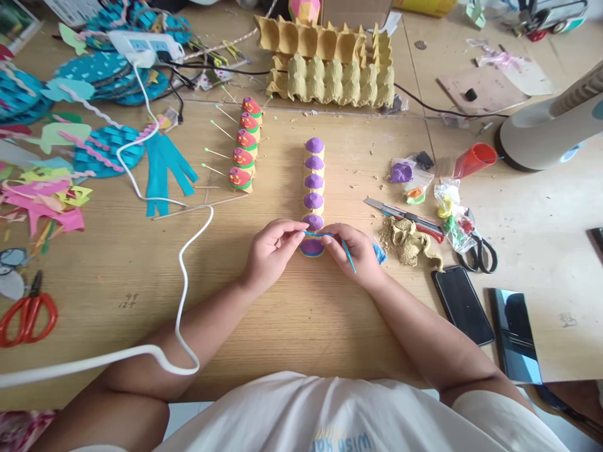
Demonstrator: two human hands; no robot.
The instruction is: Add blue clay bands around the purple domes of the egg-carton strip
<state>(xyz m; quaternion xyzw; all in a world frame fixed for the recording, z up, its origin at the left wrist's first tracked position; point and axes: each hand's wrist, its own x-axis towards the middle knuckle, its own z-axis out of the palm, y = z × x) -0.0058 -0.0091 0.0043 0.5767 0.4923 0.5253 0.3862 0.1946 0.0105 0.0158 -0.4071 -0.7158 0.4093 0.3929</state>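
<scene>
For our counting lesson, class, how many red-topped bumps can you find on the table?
5, in one row left of the purple-topped strip: farthest bump, second bump, third bump, fourth bump and nearest bump. None looks hidden.

6 purple domes (314, 181), 1 with blue edging (311, 253); 5 red-and-green bumps (246, 139); bright-blue strand (347, 254)

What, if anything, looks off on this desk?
Box cutter lies with its blade out, a hazard if bumped. Carton scraps and crumbs are strewn beside it, right of the purple-domed strip; untidy, likely just trimmings.
</scene>
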